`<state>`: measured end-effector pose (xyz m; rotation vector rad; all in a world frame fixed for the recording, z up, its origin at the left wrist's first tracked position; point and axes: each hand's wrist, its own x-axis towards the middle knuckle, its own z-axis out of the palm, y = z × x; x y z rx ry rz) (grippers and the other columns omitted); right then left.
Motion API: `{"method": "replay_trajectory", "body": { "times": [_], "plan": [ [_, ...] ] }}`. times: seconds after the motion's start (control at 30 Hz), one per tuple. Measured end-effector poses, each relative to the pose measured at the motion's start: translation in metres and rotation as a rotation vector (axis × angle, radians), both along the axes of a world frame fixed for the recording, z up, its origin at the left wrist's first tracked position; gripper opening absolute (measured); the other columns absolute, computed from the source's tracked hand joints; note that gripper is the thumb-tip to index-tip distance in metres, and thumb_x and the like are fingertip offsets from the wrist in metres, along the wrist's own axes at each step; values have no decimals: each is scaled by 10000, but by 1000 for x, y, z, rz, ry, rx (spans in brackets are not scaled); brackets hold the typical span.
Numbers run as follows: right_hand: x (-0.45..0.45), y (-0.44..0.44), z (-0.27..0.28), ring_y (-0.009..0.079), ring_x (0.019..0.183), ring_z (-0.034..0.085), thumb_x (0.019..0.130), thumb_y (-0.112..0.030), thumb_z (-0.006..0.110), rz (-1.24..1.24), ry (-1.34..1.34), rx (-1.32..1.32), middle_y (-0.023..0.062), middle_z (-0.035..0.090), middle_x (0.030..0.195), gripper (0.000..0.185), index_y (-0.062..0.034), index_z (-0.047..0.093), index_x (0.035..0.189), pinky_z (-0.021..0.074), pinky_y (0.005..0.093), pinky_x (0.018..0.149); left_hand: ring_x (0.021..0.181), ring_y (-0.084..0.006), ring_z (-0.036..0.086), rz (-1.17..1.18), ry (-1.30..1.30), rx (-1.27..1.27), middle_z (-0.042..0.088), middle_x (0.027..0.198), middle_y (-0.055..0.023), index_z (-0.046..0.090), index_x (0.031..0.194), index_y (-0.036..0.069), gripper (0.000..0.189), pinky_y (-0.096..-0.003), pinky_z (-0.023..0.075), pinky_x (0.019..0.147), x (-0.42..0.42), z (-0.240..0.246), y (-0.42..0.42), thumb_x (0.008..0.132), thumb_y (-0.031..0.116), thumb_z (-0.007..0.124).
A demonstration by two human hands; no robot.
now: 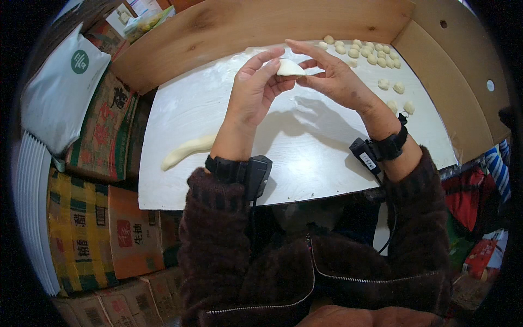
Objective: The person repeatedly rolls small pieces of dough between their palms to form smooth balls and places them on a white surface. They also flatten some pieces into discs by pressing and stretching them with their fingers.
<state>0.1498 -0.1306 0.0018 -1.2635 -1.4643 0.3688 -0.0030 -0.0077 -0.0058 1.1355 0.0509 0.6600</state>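
Observation:
A small flattened piece of white dough [290, 68] is raised above the white board, its left edge pinched between the thumb and fingers of my left hand [261, 81]. My right hand [335, 75] is curved around the dough's right side, thumb and fingers apart, the fingertips close to its edge; whether they touch it I cannot tell. A long roll of dough [188, 150] lies on the board at the left, partly hidden behind my left forearm. Many small dough balls [372, 59] sit at the board's far right, with several rougher pieces [399, 87] nearer to me.
A wooden panel [261, 20] stands along the far edge of the white work board [171, 118], and a cardboard wall [457, 77] along the right. Loose flour [220, 67] dusts the far left. Stacked cartons [137, 233] and a white bag [61, 90] are at the left.

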Motion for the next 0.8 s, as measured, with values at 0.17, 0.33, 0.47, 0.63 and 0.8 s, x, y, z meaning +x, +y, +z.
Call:
{"method": "replay_trajectory", "body": {
  "times": [0.17,0.33,0.47,0.63,0.8],
  "plan": [
    [3,-1,4,206,1091,579,943,-190,553,-23,-3,-36,30,553,1319,401,-170,533,1343,524,332,896,952,-184,653,-104,-59,-74,650,1051,-148,548,1210,-48,315,-274,558,831,0,2,2,928,91,554],
    [-2,-2,5,162,915,658,955,-332,536,209,320,-17,98,668,1023,387,-42,609,1201,578,290,733,934,-188,654,-50,-1,-2,655,1019,-142,550,1197,-62,330,-288,550,849,3,7,-8,902,82,584],
    [0,-2,4,145,800,663,949,-348,548,4,283,-136,91,677,916,386,-16,641,1121,574,278,693,817,-140,638,209,271,280,663,927,-104,604,1104,-57,335,-231,519,717,2,8,-14,863,164,677],
    [1,-1,2,101,655,627,942,-364,561,-85,239,-175,82,666,789,390,5,679,987,530,241,579,725,-93,596,313,284,434,665,822,-64,643,1013,-30,317,-207,457,618,4,6,-12,834,216,733],
    [3,-2,3,82,614,595,940,-376,556,-35,150,-189,58,648,743,397,-1,687,934,469,215,527,712,-103,589,259,250,400,644,805,-39,634,961,14,243,-216,457,641,7,1,-11,831,194,733]
  ]
}}
